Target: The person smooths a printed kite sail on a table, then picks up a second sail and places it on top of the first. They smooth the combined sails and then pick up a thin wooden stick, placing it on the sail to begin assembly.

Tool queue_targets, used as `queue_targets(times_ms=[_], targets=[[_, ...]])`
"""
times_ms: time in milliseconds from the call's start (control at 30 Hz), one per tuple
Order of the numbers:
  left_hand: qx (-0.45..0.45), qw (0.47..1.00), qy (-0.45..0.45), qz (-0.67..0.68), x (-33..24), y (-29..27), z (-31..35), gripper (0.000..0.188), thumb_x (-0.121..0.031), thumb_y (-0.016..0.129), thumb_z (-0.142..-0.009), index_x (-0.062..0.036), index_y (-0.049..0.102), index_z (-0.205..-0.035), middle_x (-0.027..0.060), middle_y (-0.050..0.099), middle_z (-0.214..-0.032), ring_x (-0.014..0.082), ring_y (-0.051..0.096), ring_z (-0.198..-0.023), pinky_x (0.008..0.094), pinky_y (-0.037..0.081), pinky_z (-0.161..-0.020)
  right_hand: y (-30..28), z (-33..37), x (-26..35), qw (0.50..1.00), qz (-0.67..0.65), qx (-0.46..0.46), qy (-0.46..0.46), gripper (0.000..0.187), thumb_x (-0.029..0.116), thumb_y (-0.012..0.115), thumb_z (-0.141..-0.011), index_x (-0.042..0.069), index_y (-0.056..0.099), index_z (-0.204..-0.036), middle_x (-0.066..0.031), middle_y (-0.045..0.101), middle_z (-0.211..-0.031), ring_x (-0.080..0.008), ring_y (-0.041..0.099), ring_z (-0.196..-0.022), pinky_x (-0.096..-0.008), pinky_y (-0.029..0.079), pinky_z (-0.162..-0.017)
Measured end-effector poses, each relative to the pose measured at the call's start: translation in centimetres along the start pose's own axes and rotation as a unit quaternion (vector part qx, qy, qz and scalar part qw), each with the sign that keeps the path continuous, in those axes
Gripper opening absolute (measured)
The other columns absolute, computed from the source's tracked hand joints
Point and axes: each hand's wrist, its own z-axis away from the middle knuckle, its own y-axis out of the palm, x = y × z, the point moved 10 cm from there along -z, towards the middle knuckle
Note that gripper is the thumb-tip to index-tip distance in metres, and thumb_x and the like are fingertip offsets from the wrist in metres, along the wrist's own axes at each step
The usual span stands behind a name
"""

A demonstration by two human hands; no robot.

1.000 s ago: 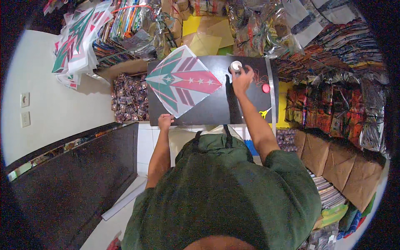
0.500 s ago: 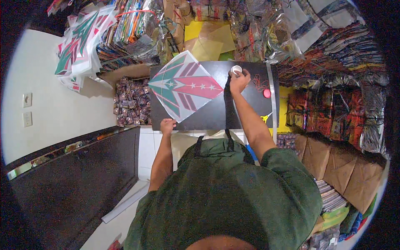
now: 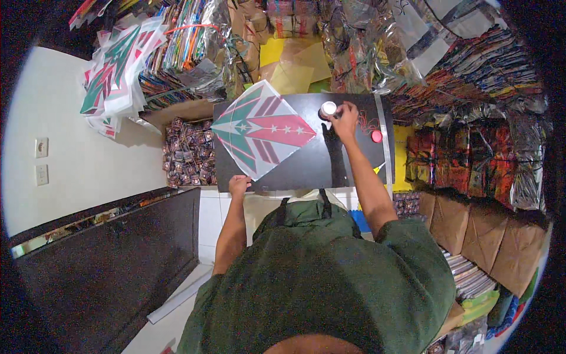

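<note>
A diamond-shaped kite [image 3: 283, 128], white with green, pink and maroon shapes and small stars, lies on the dark tabletop [image 3: 300, 171]. At its near corner my left hand [image 3: 240, 184] is closed, thumb and fingers pinching the edge. To the right of the kite, my right hand [image 3: 346, 121] grips a small round container [image 3: 328, 109] with a white top and a darker side. It is held at or just over the table; whether it touches is unclear. Its contents cannot be made out.
A pink round lid [image 3: 377, 136] and tangled red string [image 3: 368, 123] lie on the table's right. A yellow pointed object [image 3: 379, 169] sits nearer me. Packed bundles [image 3: 471, 76] surround the table, and more printed kite sheets [image 3: 121, 68] hang at left. A dark panel [image 3: 112, 265] stands lower left.
My right hand has brought the container slightly left and nearer to me. My left hand remains at the kite's near corner. The whole view has shifted a little.
</note>
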Motion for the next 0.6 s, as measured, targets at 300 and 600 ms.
queue_targets(times_ms=[300, 600], targets=[[-0.013, 1.000, 0.009, -0.011, -1.4, 0.2, 1.6, 0.024, -0.003, 0.083, -0.074, 0.0003, 0.064, -0.090, 0.0078, 0.070, -0.083, 0.0177, 0.071, -0.069, 0.0300, 0.061, -0.060, 0.1, 2.4, 0.3, 0.961, -0.270, 0.015, 0.053, 0.031, 0.031, 0.068, -0.098, 0.001, 0.072, -0.106, -0.0035, 0.069, -0.088, -0.0123, 0.061, -0.085, -0.0293, 0.048, -0.078], [0.021, 0.998, 0.063, -0.009, 1.7, 0.2, -1.8, 0.027, -0.016, 0.083, -0.080, -0.0042, 0.068, -0.100, 0.0087, 0.073, -0.081, 0.0189, 0.072, -0.064, 0.0318, 0.056, -0.055, 2.2, 9.2, -1.9, 0.928, -0.331, 0.143, 0.099, 0.024, 0.020, 0.075, -0.093, -0.003, 0.075, -0.101, -0.0032, 0.071, -0.089, -0.0107, 0.062, -0.079, -0.0261, 0.049, -0.075]])
